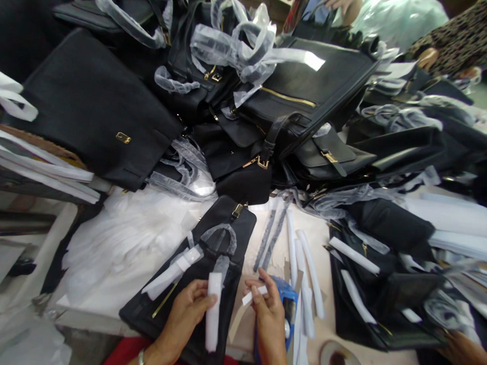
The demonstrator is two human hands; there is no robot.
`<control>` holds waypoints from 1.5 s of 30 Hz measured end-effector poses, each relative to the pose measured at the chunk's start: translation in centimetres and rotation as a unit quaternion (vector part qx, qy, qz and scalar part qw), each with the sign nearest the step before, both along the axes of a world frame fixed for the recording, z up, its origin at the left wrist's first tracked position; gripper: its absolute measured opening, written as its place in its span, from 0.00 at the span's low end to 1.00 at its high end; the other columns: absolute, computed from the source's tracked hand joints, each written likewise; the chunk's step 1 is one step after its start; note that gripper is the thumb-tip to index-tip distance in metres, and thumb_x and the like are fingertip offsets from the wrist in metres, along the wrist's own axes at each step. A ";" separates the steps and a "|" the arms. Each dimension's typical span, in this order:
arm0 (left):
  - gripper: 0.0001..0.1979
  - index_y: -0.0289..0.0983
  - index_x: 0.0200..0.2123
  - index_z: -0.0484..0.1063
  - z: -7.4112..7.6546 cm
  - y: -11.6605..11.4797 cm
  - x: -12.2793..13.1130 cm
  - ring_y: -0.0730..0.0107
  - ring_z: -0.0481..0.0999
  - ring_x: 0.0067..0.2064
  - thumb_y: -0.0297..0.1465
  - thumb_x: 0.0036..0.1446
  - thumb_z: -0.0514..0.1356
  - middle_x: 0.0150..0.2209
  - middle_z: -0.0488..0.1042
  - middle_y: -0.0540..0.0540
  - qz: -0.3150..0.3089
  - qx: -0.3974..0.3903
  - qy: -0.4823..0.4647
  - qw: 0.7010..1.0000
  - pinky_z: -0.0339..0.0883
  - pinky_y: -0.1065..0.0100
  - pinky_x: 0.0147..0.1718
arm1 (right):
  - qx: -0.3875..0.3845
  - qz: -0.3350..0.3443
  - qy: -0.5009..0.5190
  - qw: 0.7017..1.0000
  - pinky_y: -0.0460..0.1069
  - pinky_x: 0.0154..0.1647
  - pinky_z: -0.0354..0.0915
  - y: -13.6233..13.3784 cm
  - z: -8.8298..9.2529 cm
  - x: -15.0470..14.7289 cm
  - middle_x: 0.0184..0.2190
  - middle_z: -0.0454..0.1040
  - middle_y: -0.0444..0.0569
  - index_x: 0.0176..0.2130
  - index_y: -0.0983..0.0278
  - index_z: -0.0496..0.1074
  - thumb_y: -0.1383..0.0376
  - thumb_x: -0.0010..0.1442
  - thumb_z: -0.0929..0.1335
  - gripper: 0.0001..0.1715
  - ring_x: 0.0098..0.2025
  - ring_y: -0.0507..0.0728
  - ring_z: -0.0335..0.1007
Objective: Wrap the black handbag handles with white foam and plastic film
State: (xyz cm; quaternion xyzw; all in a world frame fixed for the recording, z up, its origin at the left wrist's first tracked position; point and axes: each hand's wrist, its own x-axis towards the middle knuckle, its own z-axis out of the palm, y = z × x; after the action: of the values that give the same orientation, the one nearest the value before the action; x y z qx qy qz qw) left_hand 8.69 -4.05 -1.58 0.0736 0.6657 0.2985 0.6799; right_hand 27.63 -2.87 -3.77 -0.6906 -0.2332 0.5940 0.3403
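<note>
Pale tabletop (323,254), black bags (98,113) heaped behind; left grip (189,309) pinches white wrapping (213,328), right grip (271,315) white strip (248,298).

Dull Black, Bright Gold, Crinkled Clear

A smooth, leather-like skin with a low sheen is shown by the near black bag (211,261). Its buckle (237,210) is finished in shiny gold-toned metal, as is its zip (165,299), and its carry handle (231,233) is sheathed in glossy, wrinkled clear plastic. A soft, matt, foam-like look is given by the white wrap (213,320), a papery one by the thin strip (247,298). The large flap bag (94,108) is faced in duller black, its lock (123,138) polished gold-toned metal. The white sheets (122,237) are tissue-thin and crumpled. The dispenser (290,306) is cased in glossy blue plastic; the bench (318,238) is surfaced smooth and pale.
</note>
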 end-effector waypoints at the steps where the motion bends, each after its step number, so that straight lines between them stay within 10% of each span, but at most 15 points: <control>1: 0.22 0.35 0.40 0.72 -0.1 0.0 0.0 0.71 0.71 0.27 0.40 0.43 0.70 0.30 0.76 0.48 0.000 0.000 0.000 1.000 0.54 0.74 0.22 | -0.005 -0.023 0.009 1.000 0.52 0.43 0.69 -0.1 -0.1 0.0 0.43 0.79 0.52 0.58 0.60 0.65 0.52 0.56 0.72 0.35 0.41 0.59 0.77; 11: 0.22 0.34 0.39 0.73 0.2 0.2 -0.1 0.73 0.69 0.26 0.38 0.43 0.71 0.32 0.78 0.45 0.013 0.007 -0.007 1.000 0.51 0.75 0.20 | -0.019 -0.212 0.021 0.977 0.53 0.50 0.69 -1.9 -1.7 -2.8 0.48 0.79 0.54 0.45 0.61 0.69 0.50 0.55 0.72 0.24 0.51 0.61 0.75; 24: 0.23 0.32 0.39 0.74 1.2 0.8 0.3 0.79 0.62 0.20 0.38 0.40 0.72 0.27 0.75 0.48 0.024 -0.012 -0.006 1.000 0.50 0.76 0.18 | -0.079 0.032 -0.046 0.995 0.47 0.24 0.63 -4.1 -0.8 -0.2 0.19 0.72 0.43 0.35 0.66 0.76 0.48 0.52 0.71 0.24 0.22 0.54 0.67; 37: 0.24 0.33 0.35 0.73 2.0 1.2 0.9 0.82 0.60 0.17 0.39 0.37 0.74 0.27 0.77 0.47 0.040 -0.028 0.009 0.999 0.46 0.76 0.15 | -0.109 -0.058 0.066 0.990 0.50 0.29 0.73 -2.9 -2.2 -5.1 0.24 0.75 0.46 0.30 0.66 0.71 0.54 0.44 0.76 0.21 0.27 0.56 0.75; 45: 0.22 0.33 0.36 0.71 0.8 0.5 0.6 0.82 0.59 0.16 0.38 0.40 0.72 0.24 0.74 0.50 0.037 -0.027 0.022 0.999 0.45 0.76 0.15 | -0.169 0.045 0.114 0.978 0.42 0.12 0.59 -1.7 -2.5 -4.9 0.17 0.70 0.41 0.28 0.65 0.69 0.62 0.41 0.72 0.13 0.17 0.52 0.69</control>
State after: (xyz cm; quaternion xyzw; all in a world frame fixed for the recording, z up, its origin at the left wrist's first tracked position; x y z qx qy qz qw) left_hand 9.25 -3.60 -0.74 0.0373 0.6908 0.3038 0.6550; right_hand 22.72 -4.57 -6.26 -0.6545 -0.1200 0.7144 0.2165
